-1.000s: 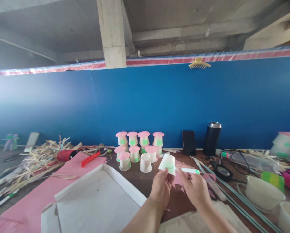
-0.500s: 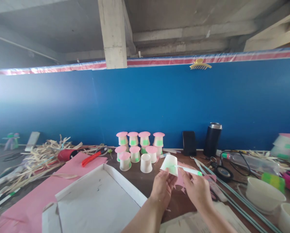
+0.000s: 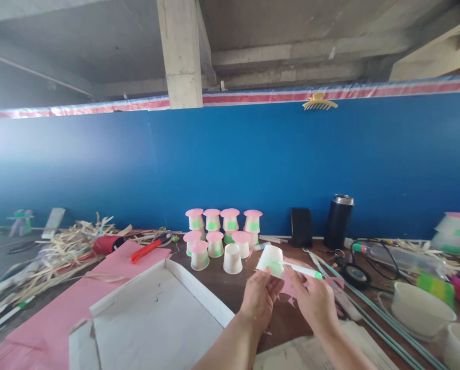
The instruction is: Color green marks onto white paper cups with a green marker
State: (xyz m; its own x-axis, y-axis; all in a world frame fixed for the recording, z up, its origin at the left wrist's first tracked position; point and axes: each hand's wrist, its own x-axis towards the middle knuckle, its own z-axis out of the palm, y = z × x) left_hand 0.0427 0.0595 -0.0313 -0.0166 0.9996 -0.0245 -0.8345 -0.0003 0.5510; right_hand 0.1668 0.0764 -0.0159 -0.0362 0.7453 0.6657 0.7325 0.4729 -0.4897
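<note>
No legible txt, brand, no. or sign anywhere in view. Pale sheet (image 3: 297,353) at btm: faint marks, too blurry to read. White cardboard tray (image 3: 148,324): small dark squiggles, can't tell if writing. White cup (image 3: 270,258): green patch, no readable lettering. Marker (image 3: 306,270): too small to make out any label. Black flask (image 3: 338,223): ditto, nothing readable at this res.
</note>
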